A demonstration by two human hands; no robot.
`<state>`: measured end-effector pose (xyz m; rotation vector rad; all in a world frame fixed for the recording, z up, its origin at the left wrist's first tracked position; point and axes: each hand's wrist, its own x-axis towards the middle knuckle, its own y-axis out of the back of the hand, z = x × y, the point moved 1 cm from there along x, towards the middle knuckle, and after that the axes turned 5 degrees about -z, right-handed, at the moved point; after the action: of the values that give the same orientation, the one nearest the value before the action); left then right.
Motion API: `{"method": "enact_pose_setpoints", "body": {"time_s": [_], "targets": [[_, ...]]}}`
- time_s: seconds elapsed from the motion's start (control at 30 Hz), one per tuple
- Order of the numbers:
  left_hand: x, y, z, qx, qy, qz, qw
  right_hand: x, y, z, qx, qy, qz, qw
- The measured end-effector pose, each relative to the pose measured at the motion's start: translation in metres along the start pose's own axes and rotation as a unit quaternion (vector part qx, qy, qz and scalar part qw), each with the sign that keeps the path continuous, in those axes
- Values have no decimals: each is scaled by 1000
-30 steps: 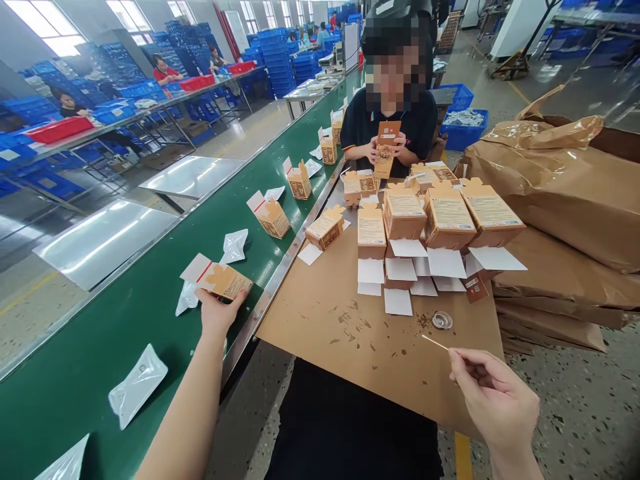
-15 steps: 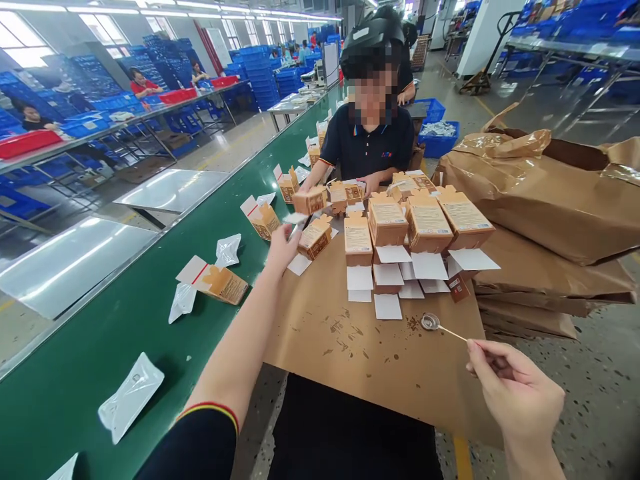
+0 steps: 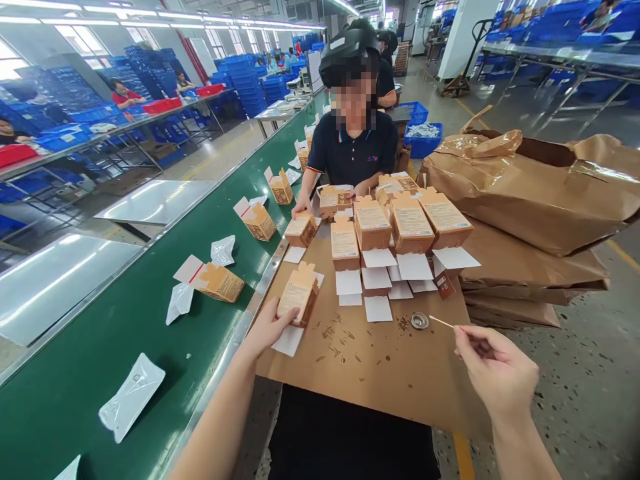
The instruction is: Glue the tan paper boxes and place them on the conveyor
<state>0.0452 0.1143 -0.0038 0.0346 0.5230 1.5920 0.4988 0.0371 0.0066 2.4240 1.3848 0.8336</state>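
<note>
My left hand [image 3: 270,323] is closed around the near side of an open brown carton [image 3: 299,291], thumb on its printed face. The carton lies on the cardboard-covered table, its white flap pointing towards me. Between the fingertips of my right hand [image 3: 493,363] is a thin pale stick [image 3: 442,321]. Its tip points at a small round metal dish [image 3: 419,321] and seems just apart from its rim. Dark specks and smears mark the cardboard [image 3: 370,373] beside the dish. Ahead of my left hand, a co-worker's hand [image 3: 303,203] touches another carton [image 3: 301,231].
Stacked open cartons [image 3: 373,227] with white flaps stand mid-table. A green conveyor belt [image 3: 200,360] on the left carries cartons and white sachets [image 3: 134,397]. Large brown paper bags [image 3: 530,193] are piled at the right. The co-worker [image 3: 355,147] sits across the table.
My left hand has come back towards me and now grips a carton nearer the table's front. The stick's tip has moved off the dish. The co-worker's hand has set a carton down behind.
</note>
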Motion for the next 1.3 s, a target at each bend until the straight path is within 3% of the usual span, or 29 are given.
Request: {"method": "enact_pose_setpoints", "body": {"time_s": [0.1, 0.2, 0.37, 0.47, 0.6, 0.7, 0.83, 0.93, 1.03, 1.17, 1.3], "targets": [[-27, -1, -6, -176, 12, 15, 984, 5, -12, 7, -26, 14, -31, 999], [-37, 0, -5, -293, 11, 28, 956, 6, -24, 12, -54, 19, -57, 997], [-30, -5, -5, -258, -9, -5, 966, 8, -30, 20, -73, 16, -99, 992], [-19, -10, -10, -217, -34, -11, 975, 5, -27, 21, -58, 6, -75, 995], [-6, -16, -22, -206, -36, -28, 977, -15, -37, -1, 32, 2, -51, 998], [-1, -17, -29, -215, -41, -37, 975, -37, -74, -35, 102, 32, -157, 982], [3, -15, -32, -222, -48, -47, 973, -59, -147, -71, 151, 53, -310, 937], [5, -14, -34, -226, -51, -57, 971, -66, -189, -79, 155, 62, -345, 924], [5, -15, -37, -221, -49, -59, 972, -66, -210, -79, 153, 70, -357, 919], [0, -17, -38, -217, -55, -60, 973, -62, -208, -76, 152, 77, -352, 921], [-14, -22, -40, -150, -90, -45, 984, -55, -178, -72, 153, 73, -322, 932]]}}
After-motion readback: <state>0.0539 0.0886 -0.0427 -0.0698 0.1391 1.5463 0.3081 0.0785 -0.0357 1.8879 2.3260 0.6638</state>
